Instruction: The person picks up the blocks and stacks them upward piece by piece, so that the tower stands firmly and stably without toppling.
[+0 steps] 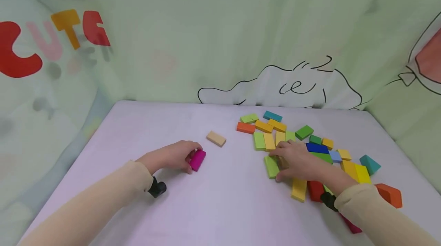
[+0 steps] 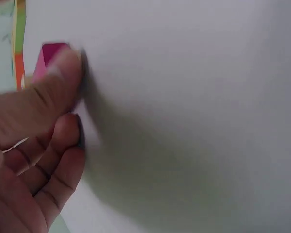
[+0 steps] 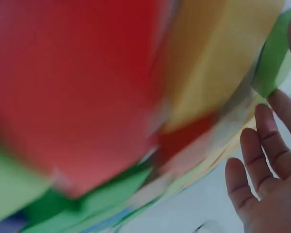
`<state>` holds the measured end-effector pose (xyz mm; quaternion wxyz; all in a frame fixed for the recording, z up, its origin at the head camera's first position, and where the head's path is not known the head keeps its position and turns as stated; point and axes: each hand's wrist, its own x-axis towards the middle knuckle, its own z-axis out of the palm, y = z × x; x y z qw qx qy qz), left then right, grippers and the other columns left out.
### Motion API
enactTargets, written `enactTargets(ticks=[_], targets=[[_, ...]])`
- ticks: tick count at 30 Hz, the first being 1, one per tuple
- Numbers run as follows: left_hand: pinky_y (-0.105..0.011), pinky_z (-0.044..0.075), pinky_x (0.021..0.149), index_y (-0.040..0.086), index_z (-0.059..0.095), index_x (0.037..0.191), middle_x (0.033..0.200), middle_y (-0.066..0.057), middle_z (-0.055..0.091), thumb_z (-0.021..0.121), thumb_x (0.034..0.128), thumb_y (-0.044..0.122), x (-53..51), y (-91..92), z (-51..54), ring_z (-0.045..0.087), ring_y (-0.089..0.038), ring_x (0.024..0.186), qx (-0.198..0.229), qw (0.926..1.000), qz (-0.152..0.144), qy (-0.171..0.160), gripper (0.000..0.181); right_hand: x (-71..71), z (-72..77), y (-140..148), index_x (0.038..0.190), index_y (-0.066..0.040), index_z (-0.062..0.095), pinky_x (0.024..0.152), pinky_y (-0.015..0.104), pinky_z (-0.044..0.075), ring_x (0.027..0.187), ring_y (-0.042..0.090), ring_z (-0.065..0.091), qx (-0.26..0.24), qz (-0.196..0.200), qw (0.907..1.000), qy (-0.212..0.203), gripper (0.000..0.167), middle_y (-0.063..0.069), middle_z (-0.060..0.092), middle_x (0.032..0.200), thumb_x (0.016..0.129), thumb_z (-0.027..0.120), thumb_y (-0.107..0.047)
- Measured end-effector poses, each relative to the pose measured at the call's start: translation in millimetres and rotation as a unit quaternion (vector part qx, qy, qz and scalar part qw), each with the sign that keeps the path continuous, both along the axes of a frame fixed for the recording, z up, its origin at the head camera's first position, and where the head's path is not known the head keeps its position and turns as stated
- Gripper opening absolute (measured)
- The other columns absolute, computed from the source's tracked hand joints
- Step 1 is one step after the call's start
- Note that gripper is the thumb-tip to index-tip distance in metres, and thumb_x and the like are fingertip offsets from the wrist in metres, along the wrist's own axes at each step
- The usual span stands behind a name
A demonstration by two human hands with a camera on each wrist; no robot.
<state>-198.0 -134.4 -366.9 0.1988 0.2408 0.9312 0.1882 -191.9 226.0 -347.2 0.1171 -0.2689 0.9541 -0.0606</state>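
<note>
On the left part of the table, my left hand (image 1: 177, 156) holds a magenta block (image 1: 198, 160) between thumb and fingers. In the left wrist view the thumb partly covers that magenta block (image 2: 51, 52). My right hand (image 1: 298, 161) reaches over the left edge of a spread of coloured blocks. Its thumb and index finger pinch a light green block (image 1: 271, 167) by its ends; the right wrist view has this light green block (image 3: 274, 56) between the fingertips. A plain wooden block (image 1: 216, 138) lies beyond the left hand, apart from it.
Around the right hand lie several other blocks, among them a yellow block (image 1: 299, 190), a red block (image 1: 315, 191) and a blue block (image 1: 317, 148). An orange block (image 1: 245, 127) lies farther back. Printed fabric (image 1: 220, 39) walls in the white table (image 1: 220, 207).
</note>
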Motion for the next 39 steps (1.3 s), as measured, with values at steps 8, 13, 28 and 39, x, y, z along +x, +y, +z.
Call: enactTargets(ticks=[8,13,28,39], targets=[[-0.024,0.051,0.081,0.003,0.059,0.125,0.105,-0.002,0.061,0.092,0.0770,0.030,33.2,59.8,1.9,0.055,-0.012,0.090,0.013,0.9985,-0.034,0.041,0.064,25.9,1.3,-60.2,0.124,-0.006,0.066,0.096,0.040,0.058,0.104,0.018,0.060,-0.036,0.032,0.9983,-0.033,0.066,0.004,0.066,0.114,0.075,0.090,-0.043],[-0.021,0.052,0.082,0.005,0.059,0.126,0.104,-0.001,0.061,0.091,0.0776,0.036,44.7,75.7,0.7,0.055,-0.010,0.090,-0.001,0.9975,-0.036,0.061,0.065,33.4,-2.3,-71.8,0.121,-0.006,0.067,0.096,0.040,0.058,0.101,0.017,0.060,-0.051,0.019,0.9978,-0.039,0.064,0.004,0.067,0.112,0.073,0.093,-0.037],[-0.021,0.052,0.083,0.006,0.059,0.127,0.105,0.000,0.062,0.090,0.0776,0.039,49.8,78.1,-3.2,0.054,-0.009,0.092,-0.001,0.9982,-0.030,0.052,0.067,39.1,-9.1,-71.4,0.125,-0.005,0.065,0.099,0.043,0.057,0.108,0.020,0.060,-0.071,0.013,0.9956,-0.059,0.066,0.006,0.066,0.118,0.074,0.092,-0.037],[-0.023,0.053,0.087,0.006,0.058,0.131,0.109,-0.001,0.063,0.091,0.0757,0.039,55.3,75.2,-3.0,0.055,-0.010,0.097,0.004,0.9994,-0.020,0.029,0.072,41.6,-12.4,-73.7,0.129,-0.005,0.064,0.100,0.043,0.057,0.110,0.019,0.059,-0.076,0.013,0.9934,-0.084,0.070,0.006,0.064,0.120,0.074,0.092,-0.037]])
